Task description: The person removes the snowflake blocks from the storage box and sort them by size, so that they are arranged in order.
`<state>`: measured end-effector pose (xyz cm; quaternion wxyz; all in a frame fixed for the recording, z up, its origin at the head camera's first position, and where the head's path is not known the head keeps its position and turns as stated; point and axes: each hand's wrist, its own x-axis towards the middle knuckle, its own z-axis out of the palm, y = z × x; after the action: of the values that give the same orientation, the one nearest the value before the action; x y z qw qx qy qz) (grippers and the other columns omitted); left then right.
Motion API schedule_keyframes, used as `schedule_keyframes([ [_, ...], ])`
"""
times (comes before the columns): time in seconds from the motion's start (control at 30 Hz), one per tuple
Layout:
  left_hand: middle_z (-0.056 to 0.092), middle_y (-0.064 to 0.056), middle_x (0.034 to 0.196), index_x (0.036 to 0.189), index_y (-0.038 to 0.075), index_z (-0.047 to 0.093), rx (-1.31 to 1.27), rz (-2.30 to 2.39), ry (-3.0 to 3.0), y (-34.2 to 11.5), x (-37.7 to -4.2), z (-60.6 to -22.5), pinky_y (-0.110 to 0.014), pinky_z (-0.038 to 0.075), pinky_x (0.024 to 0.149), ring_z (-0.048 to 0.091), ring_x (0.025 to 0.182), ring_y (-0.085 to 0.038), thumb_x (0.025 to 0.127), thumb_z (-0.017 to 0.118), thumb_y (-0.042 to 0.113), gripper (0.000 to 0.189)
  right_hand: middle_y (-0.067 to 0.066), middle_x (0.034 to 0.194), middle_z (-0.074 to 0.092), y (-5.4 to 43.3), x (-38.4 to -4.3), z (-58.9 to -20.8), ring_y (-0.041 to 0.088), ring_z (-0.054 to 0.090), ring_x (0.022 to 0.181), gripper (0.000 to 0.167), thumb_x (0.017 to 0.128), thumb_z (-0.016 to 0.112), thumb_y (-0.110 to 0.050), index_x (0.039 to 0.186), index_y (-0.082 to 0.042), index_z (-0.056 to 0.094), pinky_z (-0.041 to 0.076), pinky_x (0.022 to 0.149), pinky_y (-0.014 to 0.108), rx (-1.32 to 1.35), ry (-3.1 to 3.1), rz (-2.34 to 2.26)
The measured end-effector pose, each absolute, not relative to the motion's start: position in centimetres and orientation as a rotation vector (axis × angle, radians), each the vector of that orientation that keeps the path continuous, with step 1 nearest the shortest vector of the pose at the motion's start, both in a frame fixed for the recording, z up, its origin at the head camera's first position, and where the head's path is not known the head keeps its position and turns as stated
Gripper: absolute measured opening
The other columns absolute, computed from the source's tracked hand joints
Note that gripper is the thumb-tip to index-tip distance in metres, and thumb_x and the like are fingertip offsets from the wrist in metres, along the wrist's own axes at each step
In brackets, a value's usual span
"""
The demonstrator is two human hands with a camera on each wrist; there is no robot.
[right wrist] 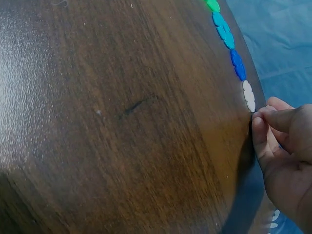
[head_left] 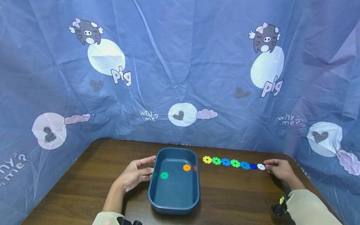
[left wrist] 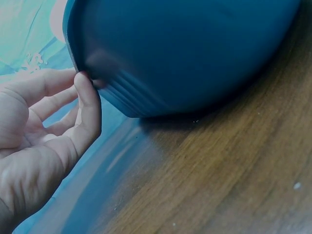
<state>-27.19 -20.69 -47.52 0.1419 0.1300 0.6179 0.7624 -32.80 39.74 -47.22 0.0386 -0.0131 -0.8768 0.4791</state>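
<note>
A row of flower-shaped plastic discs runs along the table to the right of a tray. It begins with a yellow disc point(head_left: 207, 159), passes through green and blue ones, and finishes with a white disc point(head_left: 261, 167). At that white end my right hand point(head_left: 279, 170) has thumb and forefinger pinched together at the disc's edge. A dark blue disc point(right wrist: 238, 65) lies beside the white one. My left hand point(head_left: 135, 173) rests its thumb and forefinger against the left side of the blue tray point(head_left: 174, 207). Inside the tray are a green disc point(head_left: 164, 175) and an orange disc point(head_left: 187, 167).
The brown wooden table point(head_left: 233, 200) has rounded corners at the back. A blue cloth point(head_left: 180, 62) with printed pigs and hearts hangs around its back and sides. In the right wrist view, the row lies close to the table's edge.
</note>
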Motion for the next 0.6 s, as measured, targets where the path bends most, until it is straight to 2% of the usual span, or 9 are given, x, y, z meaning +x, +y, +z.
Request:
schedule_keyframes([
  [0.2, 0.037, -0.033, 0.153, 0.155, -0.009, 0.033, 0.377, 2.204, 1.773, -20.8, -27.3, -47.5, -0.04, 0.058, 0.091, 0.065, 0.114, -0.026, 0.095, 0.064, -0.003, 0.068, 0.018, 0.096, 0.072, 39.7, -33.0, -46.9, 0.007, 0.065, 0.076, 0.028, 0.097, 0.058, 0.009, 0.118, 0.027, 0.056, 0.059, 0.067, 0.024, -0.043, -2.713, 1.443],
  [0.37, 0.037, -0.033, 0.152, 0.155, -0.009, 0.033, 0.372, 2.202, 1.78, -20.7, -27.2, -47.5, -0.038, 0.058, 0.09, 0.066, 0.112, -0.024, 0.095, 0.065, -0.003, 0.068, 0.025, 0.102, 0.071, 38.6, -33.4, -45.6, 0.016, 0.069, 0.082, 0.028, 0.099, 0.057, 0.005, 0.121, 0.022, 0.059, 0.061, 0.07, 0.029, 0.051, -2.744, 1.367],
  [0.53, 0.036, -0.033, 0.152, 0.155, -0.01, 0.032, 0.38, 2.203, 1.778, -20.7, -27.2, -47.5, -0.038, 0.058, 0.09, 0.066, 0.111, -0.022, 0.095, 0.065, -0.002, 0.068, 0.02, 0.097, 0.071, 35.5, -34.5, -43.0, 0.021, 0.069, 0.085, 0.026, 0.1, 0.06, 0.001, 0.119, 0.018, 0.063, 0.062, 0.073, 0.036, 0.241, -2.764, 1.315],
  [0.6, 0.036, -0.033, 0.153, 0.155, -0.01, 0.032, 0.386, 2.206, 1.771, -20.6, -27.2, -47.5, -0.038, 0.058, 0.09, 0.066, 0.111, -0.022, 0.095, 0.065, -0.003, 0.068, 0.016, 0.094, 0.071, 33.9, -35.0, -42.0, 0.02, 0.068, 0.083, 0.026, 0.1, 0.062, -0.002, 0.118, 0.016, 0.064, 0.061, 0.072, 0.037, 0.31, -2.775, 1.308],
])
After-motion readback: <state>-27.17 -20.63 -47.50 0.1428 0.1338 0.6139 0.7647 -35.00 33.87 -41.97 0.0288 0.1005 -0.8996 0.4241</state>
